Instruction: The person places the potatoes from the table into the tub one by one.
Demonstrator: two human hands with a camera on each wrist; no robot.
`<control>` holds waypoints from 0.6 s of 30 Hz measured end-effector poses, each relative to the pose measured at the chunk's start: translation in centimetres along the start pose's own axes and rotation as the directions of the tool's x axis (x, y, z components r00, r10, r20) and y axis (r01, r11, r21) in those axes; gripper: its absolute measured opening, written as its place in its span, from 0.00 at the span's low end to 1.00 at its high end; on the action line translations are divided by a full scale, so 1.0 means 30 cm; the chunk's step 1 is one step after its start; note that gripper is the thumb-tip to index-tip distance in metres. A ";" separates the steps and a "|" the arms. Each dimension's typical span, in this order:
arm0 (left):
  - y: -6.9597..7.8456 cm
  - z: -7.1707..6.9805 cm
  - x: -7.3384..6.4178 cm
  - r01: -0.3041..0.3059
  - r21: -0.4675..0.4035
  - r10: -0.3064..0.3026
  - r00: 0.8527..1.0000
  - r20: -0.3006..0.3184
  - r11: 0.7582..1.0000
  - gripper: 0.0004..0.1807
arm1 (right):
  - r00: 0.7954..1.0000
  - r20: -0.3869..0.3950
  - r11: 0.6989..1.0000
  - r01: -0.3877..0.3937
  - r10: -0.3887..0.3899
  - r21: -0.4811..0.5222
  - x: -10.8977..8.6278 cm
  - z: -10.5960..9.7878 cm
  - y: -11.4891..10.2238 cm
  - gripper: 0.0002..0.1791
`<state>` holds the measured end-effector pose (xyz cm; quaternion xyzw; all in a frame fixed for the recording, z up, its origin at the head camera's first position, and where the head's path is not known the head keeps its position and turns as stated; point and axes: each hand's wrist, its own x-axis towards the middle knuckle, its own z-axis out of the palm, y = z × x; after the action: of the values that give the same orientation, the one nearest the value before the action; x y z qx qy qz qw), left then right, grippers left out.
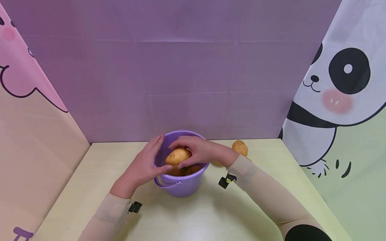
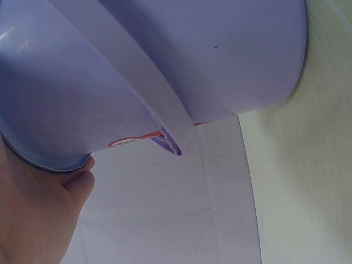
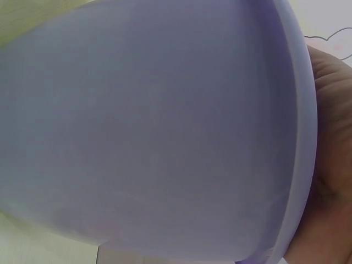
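A purple bucket [image 1: 185,185] stands on the table, its handle hanging down at the front. My right hand [image 1: 196,150] reaches over the rim and pinches a potato [image 1: 178,157] between thumb and fingers, inside the bucket's mouth. More potatoes [image 1: 193,170] lie below it, partly hidden. My left hand [image 1: 144,164] holds the bucket's left rim, thumb over the front edge and fingers along the far left side. The left wrist view shows the bucket wall and handle [image 2: 137,71] close up. In the right wrist view the bucket wall [image 3: 154,126] hides the held potato.
More potatoes [image 1: 240,147] lie on the table right of the bucket, partly behind my right forearm. The light wooden table [image 1: 181,221] meets a purple back wall [image 1: 181,83]. Printed side panels stand left and right, the right one showing a panda [image 1: 340,110].
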<state>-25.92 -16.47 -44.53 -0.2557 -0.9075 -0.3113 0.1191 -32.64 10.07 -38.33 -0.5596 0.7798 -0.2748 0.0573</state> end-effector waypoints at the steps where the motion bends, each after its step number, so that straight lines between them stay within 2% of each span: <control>1: -0.001 -0.001 0.000 -0.004 -0.001 0.004 1.000 -0.003 1.000 0.65 | 1.000 0.002 1.000 0.001 -0.001 0.006 0.000 0.000 0.001 0.34; 12: -0.008 0.000 0.005 -0.023 0.000 0.023 1.000 -0.011 1.000 0.65 | 0.999 -0.030 0.998 0.036 -0.034 0.052 -0.011 -0.008 0.000 0.31; 18: 0.000 -0.002 0.005 -0.009 -0.010 0.009 1.000 -0.009 1.000 0.65 | 0.998 -0.069 0.994 0.007 0.001 0.106 -0.041 -0.027 -0.006 0.28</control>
<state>-26.05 -16.46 -44.41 -0.2591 -0.9042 -0.3163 0.1233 -32.36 11.42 -37.82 -0.5470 0.7648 -0.3352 0.0594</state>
